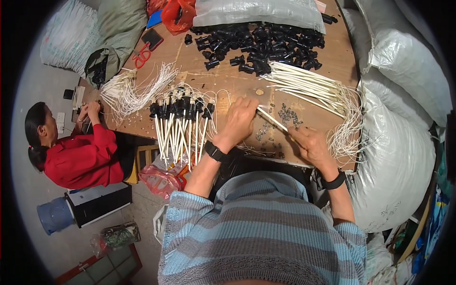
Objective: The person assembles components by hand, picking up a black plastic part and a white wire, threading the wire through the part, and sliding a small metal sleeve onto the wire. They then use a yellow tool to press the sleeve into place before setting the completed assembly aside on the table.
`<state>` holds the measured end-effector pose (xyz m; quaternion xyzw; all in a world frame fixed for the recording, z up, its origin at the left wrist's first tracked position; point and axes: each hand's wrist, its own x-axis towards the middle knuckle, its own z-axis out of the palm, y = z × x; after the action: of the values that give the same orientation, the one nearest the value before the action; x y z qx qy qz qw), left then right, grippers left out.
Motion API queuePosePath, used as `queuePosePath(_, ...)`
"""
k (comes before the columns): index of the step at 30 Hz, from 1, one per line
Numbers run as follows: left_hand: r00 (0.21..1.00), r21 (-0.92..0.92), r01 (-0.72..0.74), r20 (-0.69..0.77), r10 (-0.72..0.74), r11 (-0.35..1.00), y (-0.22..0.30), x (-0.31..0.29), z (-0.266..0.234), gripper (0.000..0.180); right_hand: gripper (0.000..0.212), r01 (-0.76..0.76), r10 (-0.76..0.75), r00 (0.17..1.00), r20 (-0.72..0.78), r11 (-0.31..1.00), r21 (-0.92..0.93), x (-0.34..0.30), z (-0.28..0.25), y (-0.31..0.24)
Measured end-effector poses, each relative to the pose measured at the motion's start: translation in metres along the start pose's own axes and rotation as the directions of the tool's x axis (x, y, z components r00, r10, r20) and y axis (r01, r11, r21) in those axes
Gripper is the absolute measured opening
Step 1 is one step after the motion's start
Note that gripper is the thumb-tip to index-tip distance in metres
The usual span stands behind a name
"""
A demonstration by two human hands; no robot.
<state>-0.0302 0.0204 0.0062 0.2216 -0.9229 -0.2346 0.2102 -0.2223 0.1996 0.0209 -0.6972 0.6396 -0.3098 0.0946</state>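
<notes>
Slanted white rod (273,119), apparently straight

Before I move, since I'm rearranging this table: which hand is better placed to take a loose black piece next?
Probably the left hand: it lies nearer the pile of black pieces, while the right hand is farther away. Both appear to hold the white stick.

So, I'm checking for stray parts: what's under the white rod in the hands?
Brown tabletop, with small dark pieces scattered on both sides of the white rod. Anything directly beneath it, the left hand or right hand is covered.
</notes>
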Motion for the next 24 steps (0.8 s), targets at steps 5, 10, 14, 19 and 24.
queuePosePath(5,0.999,0.000,0.022,0.026,-0.022,1.000,-0.005,-0.005,0.007,0.034,0.030,0.051,-0.046,0.997,0.067,0.996,-0.075,-0.003,0.001,-0.006)
queuePosePath(10,0.996,-0.058,-0.083,-0.023,0.082,0.995,0.014,-0.005,0.019,0.022,0.029,0.036,-0.030,0.998,0.060,0.993,-0.113,0.002,0.002,-0.010)
queuePosePath(14,0.977,-0.027,-0.168,-0.135,0.163,0.985,0.000,-0.007,0.011,0.024,0.040,-0.405,0.424,0.900,0.099,0.899,-0.165,-0.004,-0.027,0.000)
queuePosePath(19,0.951,0.006,-0.305,0.047,0.305,0.952,0.078,0.008,-0.005,0.041,0.022,-0.249,0.257,0.961,-0.103,0.964,0.089,0.012,-0.013,-0.008)
queuePosePath(24,0.967,-0.027,0.236,-0.096,-0.237,0.971,0.021,-0.018,-0.003,0.015,0.014,-0.056,0.545,0.838,0.006,0.076,0.996,0.000,-0.033,0.012)
